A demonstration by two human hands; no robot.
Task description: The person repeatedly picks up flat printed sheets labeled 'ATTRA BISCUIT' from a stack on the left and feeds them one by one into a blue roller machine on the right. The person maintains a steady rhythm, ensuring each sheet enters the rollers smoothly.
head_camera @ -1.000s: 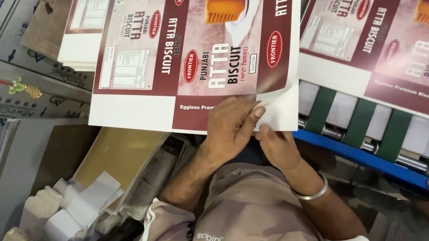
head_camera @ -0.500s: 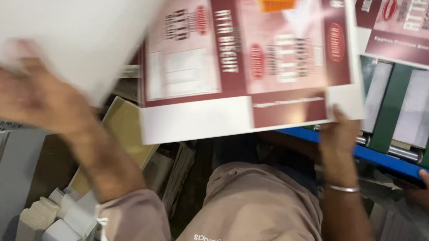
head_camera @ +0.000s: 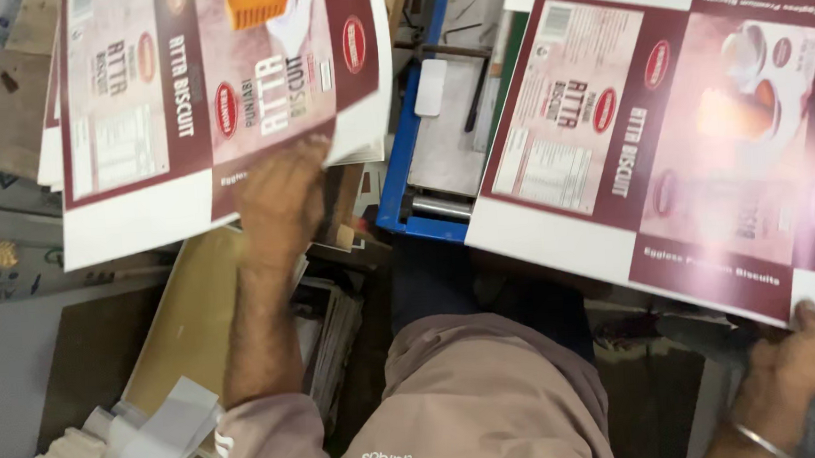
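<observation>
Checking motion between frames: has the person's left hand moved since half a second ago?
Yes. The left hand has swung rightward and now presses the lower edge of the printed carton sheet on the left stack.

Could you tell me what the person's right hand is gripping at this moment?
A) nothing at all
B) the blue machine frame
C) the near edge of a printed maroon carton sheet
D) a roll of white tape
C: the right hand grips the near white edge of the printed maroon carton sheet.

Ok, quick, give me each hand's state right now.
Left hand: blurred, fingers on the printed sheet on the left stack; grip cannot be told.
Right hand: closed on the edge of another printed sheet.
</observation>
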